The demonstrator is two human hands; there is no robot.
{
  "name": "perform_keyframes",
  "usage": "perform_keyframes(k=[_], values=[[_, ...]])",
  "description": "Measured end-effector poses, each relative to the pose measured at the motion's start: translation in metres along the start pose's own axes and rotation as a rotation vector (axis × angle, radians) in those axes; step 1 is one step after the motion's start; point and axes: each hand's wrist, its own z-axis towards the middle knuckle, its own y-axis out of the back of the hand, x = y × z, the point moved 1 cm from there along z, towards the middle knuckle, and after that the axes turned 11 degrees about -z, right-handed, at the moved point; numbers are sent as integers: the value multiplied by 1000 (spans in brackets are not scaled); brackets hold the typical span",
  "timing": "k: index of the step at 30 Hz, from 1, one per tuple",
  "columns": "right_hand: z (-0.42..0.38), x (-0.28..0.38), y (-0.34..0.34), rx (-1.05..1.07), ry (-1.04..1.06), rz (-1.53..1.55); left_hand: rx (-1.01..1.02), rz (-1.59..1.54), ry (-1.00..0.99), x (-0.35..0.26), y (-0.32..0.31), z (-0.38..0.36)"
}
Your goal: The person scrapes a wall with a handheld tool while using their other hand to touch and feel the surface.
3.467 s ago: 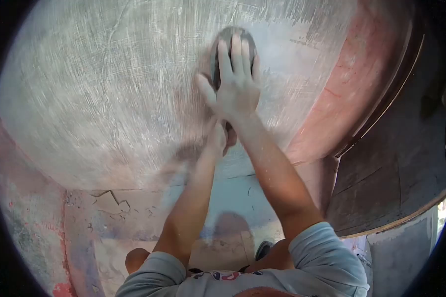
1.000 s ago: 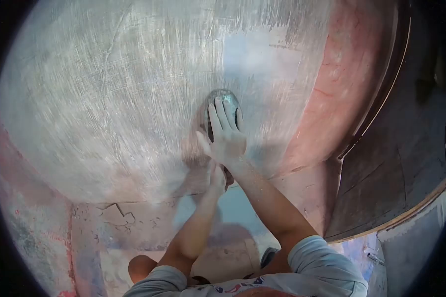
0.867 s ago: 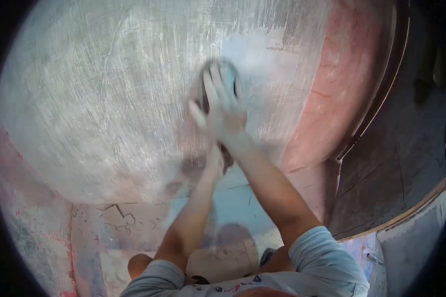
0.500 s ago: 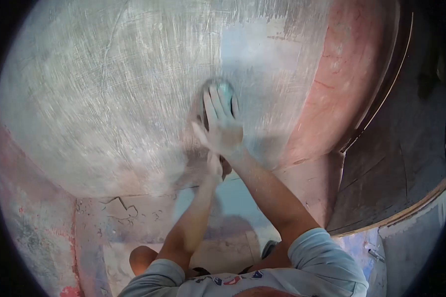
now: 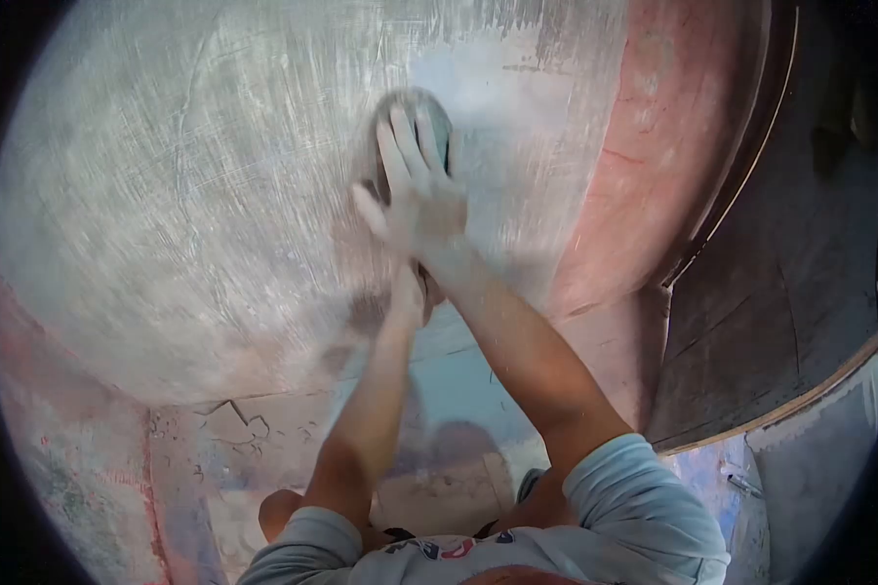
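A dark, rounded sander [image 5: 415,98] rests against the large curved, scratched surface [image 5: 254,185] in front of me. My right hand [image 5: 419,200] lies over its top, fingers stretched forward along it and thumb out to the left. Below and behind it, my left hand [image 5: 410,292] is closed around the sander's rear part, mostly hidden by my right wrist. Both hands and forearms look pale with dust. The sander's underside cannot be seen.
A reddish band [image 5: 644,146] runs down the right of the curved surface, beside a dark recess [image 5: 741,331] with a raised edge. A cracked, paint-stained ledge [image 5: 273,414] lies below. A small metal fitting [image 5: 744,485] sticks out at lower right.
Both hands have moved up and slightly left across the curved surface together with the sander. My arms now reach further forward.
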Motion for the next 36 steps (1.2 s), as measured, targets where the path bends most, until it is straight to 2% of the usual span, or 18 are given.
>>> perform_keyframes(k=[2,5,6,10,11,14,15,18,20,22,24,25,27,29,30,33,34,36], values=[[-51,5,5,134,-23,-10,-201,77,4,27,23,-49],[-85,9,1,176,-20,-14,-127,22,-24,43,9,-87],[-69,8,8,190,-24,-13,-129,13,-30,33,-5,-88],[46,-9,0,-194,50,-23,-52,44,-49,-49,-102,-69],[70,-11,8,-131,34,-34,78,92,-72,-71,-116,-75],[74,-18,8,-54,21,-21,146,146,-21,-74,-111,-67],[55,-17,4,-56,36,-14,13,150,-46,-60,-107,-71],[-30,-6,7,100,26,-9,-73,48,21,6,-33,-69],[-72,-2,4,166,22,-14,-61,51,-149,43,4,-79],[-86,-1,1,203,-9,2,15,45,-79,41,13,-75],[-45,-7,6,68,43,-32,-74,-7,-67,19,-28,-79],[-16,-12,4,-16,61,-39,-69,22,-306,20,-36,-39],[40,-22,1,-168,84,-8,19,75,-114,-36,-90,-57],[76,-26,8,-106,44,-71,276,139,-45,-72,-108,-48],[77,-26,8,-105,54,-70,293,126,-42,-72,-110,-49],[31,-25,8,-45,89,-46,131,92,-81,-28,-86,-60],[0,-21,10,13,70,-9,-121,-131,-33,2,-72,-55],[-63,-15,11,167,37,29,-12,-32,32,50,-3,-61]])
